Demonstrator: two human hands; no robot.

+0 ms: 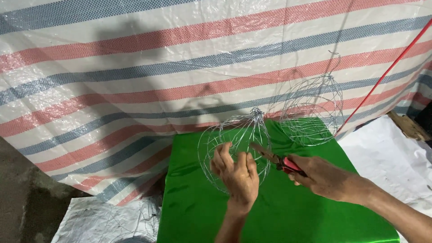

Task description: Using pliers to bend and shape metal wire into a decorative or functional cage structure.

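Wire frame [234, 144] over green cloth [279, 211] — striped tarp [135, 81] behind.

Green-covered table [288, 216] bearing round wire frame [312, 112]

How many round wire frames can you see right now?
2. One wire frame is held by the left hand over the green sheet, with pliers in the right hand at it. The second wire frame sits at the sheet's far right corner. More may lie outside the view.
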